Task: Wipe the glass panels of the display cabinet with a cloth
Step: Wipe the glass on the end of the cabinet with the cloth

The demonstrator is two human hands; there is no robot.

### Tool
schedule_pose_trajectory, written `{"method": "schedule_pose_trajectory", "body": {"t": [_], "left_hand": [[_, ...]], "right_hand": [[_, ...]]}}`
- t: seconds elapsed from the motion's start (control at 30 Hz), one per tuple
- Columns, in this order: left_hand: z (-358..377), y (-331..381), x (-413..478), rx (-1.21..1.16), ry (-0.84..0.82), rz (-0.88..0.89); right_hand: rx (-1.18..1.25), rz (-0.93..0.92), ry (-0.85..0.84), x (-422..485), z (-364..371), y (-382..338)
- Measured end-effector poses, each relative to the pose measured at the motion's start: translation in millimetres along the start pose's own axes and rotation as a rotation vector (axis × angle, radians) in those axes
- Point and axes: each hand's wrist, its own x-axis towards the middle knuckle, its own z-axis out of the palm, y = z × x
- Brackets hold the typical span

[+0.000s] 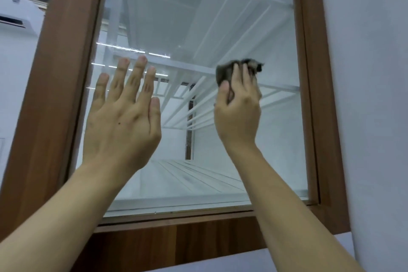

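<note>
A large glass panel [187, 17] fills a brown wooden frame [66, 55] right in front of me. My right hand [238, 108] grips a small dark grey cloth [225, 70] and holds it against the glass at mid height, right of centre. The cloth is bunched, with a darker tip poking out past my fingers. My left hand [123, 115] lies flat against the left half of the glass, fingers straight and spread, holding nothing. Both forearms reach up from the bottom of the view.
Behind the glass I see white bars and a white floor [189, 174]. A white wall [371, 95] borders the frame on the right. At the far left hangs a white air conditioner [19, 20]. The frame's wooden lower rail [176, 243] runs below the glass.
</note>
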Motion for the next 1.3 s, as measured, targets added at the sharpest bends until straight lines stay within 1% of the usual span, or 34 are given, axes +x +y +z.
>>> {"method": "schedule_pose_trajectory", "body": {"t": [0.03,0.07,0.17,0.2,0.23,0.3,0.37,0.4,0.43,0.47,0.53,0.6,0.63,0.67,0.73,0.83,0.9,0.93,1.0,1.03,1.07,1.1,1.13,1.2,1.27,1.3], "left_hand": [[0,-1,0,-0.005,-0.001,0.002],[-1,-1,0,-0.011,0.002,0.006],[-2,-2,2,-0.027,0.008,0.016],[-2,-2,1,-0.030,-0.002,0.014],[-2,-1,0,-0.029,-0.010,0.011],[-2,0,-1,-0.028,-0.019,0.009],[-2,0,-1,-0.036,-0.023,0.012],[-2,1,0,-0.039,-0.029,0.011],[-2,0,0,-0.041,-0.032,0.012],[-1,0,0,-0.040,-0.031,0.015],[0,-1,-1,-0.040,-0.019,0.024],[1,-3,-1,-0.042,-0.012,0.022],[1,-3,-1,-0.044,-0.014,0.019],[1,-3,-1,-0.047,-0.020,0.017],[-1,-2,0,-0.050,-0.038,0.027],[-11,-11,2,0.021,-0.059,0.074],[-21,-25,4,0.112,-0.048,0.086],[-25,-32,5,0.149,-0.035,0.084],[-30,-41,5,0.188,-0.021,0.071],[-30,-44,4,0.194,-0.028,0.067],[-29,-45,3,0.198,-0.039,0.066],[-27,-46,2,0.202,-0.049,0.067],[-26,-46,1,0.209,-0.053,0.067],[-25,-46,0,0.218,-0.053,0.067],[-25,-46,1,0.211,-0.045,0.071],[-25,-46,1,0.207,-0.041,0.072]], "right_hand": [[0.015,-0.015,0.004,1,9,-12],[0.037,-0.076,-0.027,-9,11,-20],[0.007,-0.308,-0.250,-83,-13,-2],[-0.009,-0.333,-0.287,-102,-29,11],[-0.012,-0.313,-0.289,-106,-40,25],[0.003,-0.153,-0.207,-77,-42,38],[-0.020,-0.012,-0.059,-30,-22,26],[-0.021,0.017,-0.021,-14,-11,11],[-0.010,0.005,0.000,-10,0,-4],[0.016,-0.034,-0.007,-19,7,-16],[0.044,-0.175,-0.137,-68,4,-21],[0.034,-0.312,-0.272,-123,-18,-7],[0.030,-0.337,-0.297,-136,-29,3],[0.042,-0.313,-0.305,-134,-37,12],[0.057,-0.159,-0.267,-104,-37,16],[0.033,0.006,-0.091,-35,-7,-5],[0.048,0.008,-0.054,-21,13,-33],[0.074,-0.043,-0.079,-29,19,-44],[0.094,-0.202,-0.197,-69,17,-49],[0.081,-0.260,-0.250,-93,9,-43],[0.073,-0.278,-0.276,-114,-2,-32],[0.064,-0.243,-0.262,-125,-14,-20],[0.065,-0.165,-0.230,-122,-21,-11],[0.039,-0.011,-0.141,-85,-16,-10],[-0.005,0.045,-0.070,-32,8,-31],[0.005,0.036,-0.063,-14,19,-48]]}}
